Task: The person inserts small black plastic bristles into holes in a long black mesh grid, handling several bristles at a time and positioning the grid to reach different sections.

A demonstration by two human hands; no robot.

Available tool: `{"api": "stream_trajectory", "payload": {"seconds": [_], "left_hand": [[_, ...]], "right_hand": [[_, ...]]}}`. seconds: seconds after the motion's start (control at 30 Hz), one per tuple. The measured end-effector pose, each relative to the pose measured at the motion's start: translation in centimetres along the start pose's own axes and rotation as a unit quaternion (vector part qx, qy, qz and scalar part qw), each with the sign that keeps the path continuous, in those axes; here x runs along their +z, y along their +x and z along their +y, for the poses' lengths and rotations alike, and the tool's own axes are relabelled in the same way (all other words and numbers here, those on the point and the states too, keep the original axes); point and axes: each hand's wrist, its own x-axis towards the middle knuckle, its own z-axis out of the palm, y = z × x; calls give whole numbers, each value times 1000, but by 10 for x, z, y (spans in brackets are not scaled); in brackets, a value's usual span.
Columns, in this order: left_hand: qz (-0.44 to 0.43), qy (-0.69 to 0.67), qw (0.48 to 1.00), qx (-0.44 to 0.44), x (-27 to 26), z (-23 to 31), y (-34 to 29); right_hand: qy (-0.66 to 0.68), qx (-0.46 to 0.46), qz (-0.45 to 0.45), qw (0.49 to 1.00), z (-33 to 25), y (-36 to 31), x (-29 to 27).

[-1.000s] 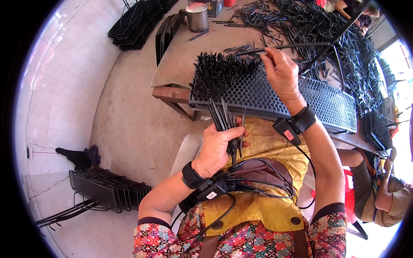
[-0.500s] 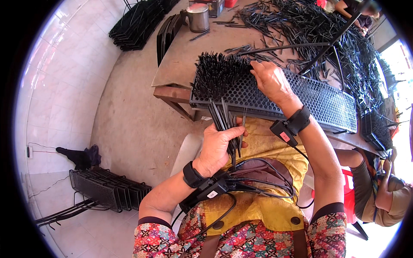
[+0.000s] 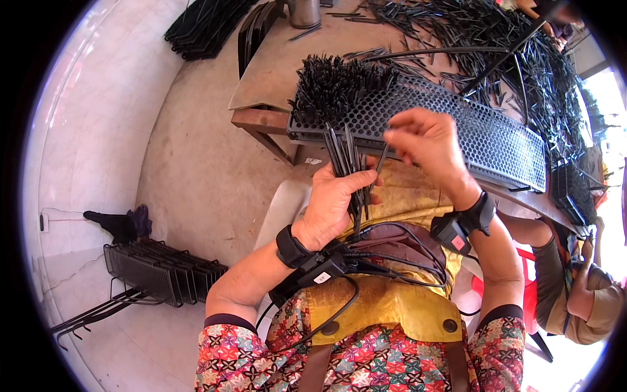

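Observation:
My left hand (image 3: 330,202) is closed around a bundle of thin black sticks (image 3: 341,153), which point up toward the perforated tray's near edge. Just to its right, my right hand (image 3: 428,144) has thumb and forefinger pinched at the upper end of a single black stick (image 3: 383,159). The lower end of that stick is at my left fingertips. Beyond both hands lies the long black perforated tray (image 3: 486,127). Its left part is packed with black sticks (image 3: 336,88) standing upright in the holes, while holes show bare along the right part.
Loose black sticks (image 3: 555,91) are heaped across the table (image 3: 268,88). A dark bar (image 3: 490,72) slants over the tray. A metal mug (image 3: 304,14) stands at the far edge. Stacked black trays (image 3: 160,268) rest on the floor at left; another person (image 3: 591,300) sits at right.
My right hand has come back from the standing sticks toward me and now pinches a stick at the bundle. My left hand keeps its grip on the bundle, slightly raised.

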Motion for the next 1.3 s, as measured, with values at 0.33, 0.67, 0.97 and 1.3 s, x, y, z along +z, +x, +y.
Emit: {"api": "stream_trajectory", "payload": {"seconds": [0.33, 0.67, 0.97, 1.3], "left_hand": [[-4, -13, 1000, -3, -1, -4, 0], [26, -26, 999, 4, -2, -1, 1], [25, -14, 999, 18, -4, -1, 3], [7, -25, 999, 30, -3, -1, 3]], "right_hand": [[-145, -401, 269, 864, 11, 71, -9], [-298, -492, 236, 783, 8, 82, 1], [-504, -444, 144, 726, 19, 68, 5], [-24, -107, -88, 990, 23, -10, 14]]}}
